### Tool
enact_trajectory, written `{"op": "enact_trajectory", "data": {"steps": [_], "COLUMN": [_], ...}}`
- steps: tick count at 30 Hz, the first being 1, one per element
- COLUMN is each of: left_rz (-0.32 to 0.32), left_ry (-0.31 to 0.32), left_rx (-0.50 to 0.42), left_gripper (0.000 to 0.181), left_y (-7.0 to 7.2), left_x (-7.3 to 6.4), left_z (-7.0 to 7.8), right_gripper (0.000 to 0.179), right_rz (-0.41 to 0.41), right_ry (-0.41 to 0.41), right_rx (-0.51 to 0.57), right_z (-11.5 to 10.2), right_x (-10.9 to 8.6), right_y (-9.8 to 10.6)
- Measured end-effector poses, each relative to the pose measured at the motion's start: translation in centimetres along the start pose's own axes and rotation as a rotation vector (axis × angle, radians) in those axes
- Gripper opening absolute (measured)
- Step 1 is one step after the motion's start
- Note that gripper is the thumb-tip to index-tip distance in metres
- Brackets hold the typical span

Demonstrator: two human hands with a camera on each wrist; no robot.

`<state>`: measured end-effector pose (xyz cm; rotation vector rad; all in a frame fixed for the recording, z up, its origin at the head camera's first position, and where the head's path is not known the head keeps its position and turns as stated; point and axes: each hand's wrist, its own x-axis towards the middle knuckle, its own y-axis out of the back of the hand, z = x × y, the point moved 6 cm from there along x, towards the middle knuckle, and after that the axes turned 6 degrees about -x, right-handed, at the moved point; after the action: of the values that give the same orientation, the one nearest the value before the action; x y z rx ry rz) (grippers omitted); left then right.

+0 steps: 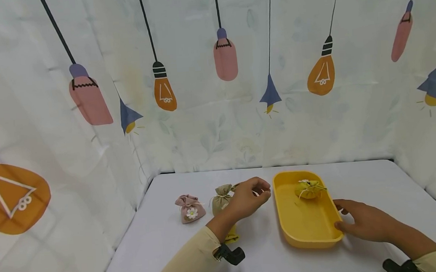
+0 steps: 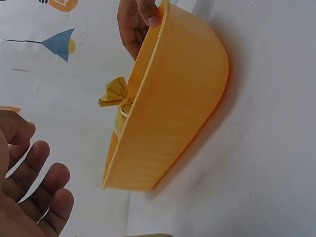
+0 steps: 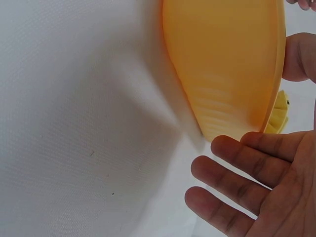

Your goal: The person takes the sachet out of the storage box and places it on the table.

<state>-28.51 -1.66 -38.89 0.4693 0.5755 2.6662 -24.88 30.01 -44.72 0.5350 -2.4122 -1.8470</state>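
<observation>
A yellow plastic tray (image 1: 304, 235) stands on the table, and a small yellow drawstring pouch (image 1: 308, 190) lies inside toward its far end. My right hand (image 1: 368, 219) holds the tray's right side; its thumb (image 3: 298, 57) is over the rim, while the other fingers spread along the outer wall. Just left of the tray hovers my left hand (image 1: 249, 197), fingers loosely bent with nothing in them. Behind its wrist sits a khaki-green pouch (image 1: 218, 201), partly hidden. A pink pouch (image 1: 190, 209) with a white flower is farther left.
Another yellow cloth item (image 1: 231, 235) shows below the left wrist, mostly covered by the arm. The white table (image 1: 377, 188) is bordered by a hanging curtain (image 1: 202, 133) printed with lamps at the back and sides.
</observation>
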Motion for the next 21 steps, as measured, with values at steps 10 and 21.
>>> {"op": "enact_trajectory", "data": {"steps": [10, 21], "left_rz": [-0.060, -0.098], "left_ry": [0.043, 0.065], "left_rx": [0.031, 0.048], "left_gripper": [0.012, 0.013], "left_y": [-2.2, -4.1], "left_x": [1.4, 3.0], "left_z": [-0.2, -0.8], "right_gripper": [0.080, 0.081], "right_rz": [-0.007, -0.021], "right_ry": [0.002, -0.012], "right_rx": [0.009, 0.019], "right_z": [-0.1, -0.2], "right_x": [0.1, 0.0], "right_y": [0.1, 0.3]}}
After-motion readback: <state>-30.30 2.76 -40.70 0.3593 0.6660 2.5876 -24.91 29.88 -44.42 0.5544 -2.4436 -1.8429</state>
